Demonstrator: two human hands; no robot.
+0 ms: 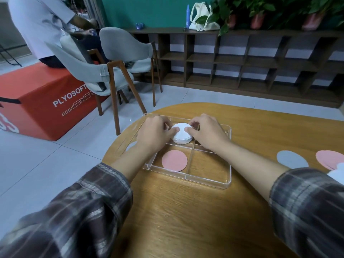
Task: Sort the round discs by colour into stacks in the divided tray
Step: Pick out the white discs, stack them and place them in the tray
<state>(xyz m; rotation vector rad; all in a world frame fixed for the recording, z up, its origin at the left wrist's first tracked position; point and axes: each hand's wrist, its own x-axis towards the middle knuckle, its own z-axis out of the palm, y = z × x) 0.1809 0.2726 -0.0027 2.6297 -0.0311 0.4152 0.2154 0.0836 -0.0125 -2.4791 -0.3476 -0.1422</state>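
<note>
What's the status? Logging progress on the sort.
Left hand and right hand both on white stack in tray. Pink disc in near compartment. Loose discs on table, right. Nothing blocking.

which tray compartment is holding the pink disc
The near middle compartment of the clear tray holds the pink disc, lying flat and alone, just in front of the white stack both hands grip.

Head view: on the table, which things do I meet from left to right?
Left hand → white disc stack → right hand → loose grey disc → loose pink disc.
</note>
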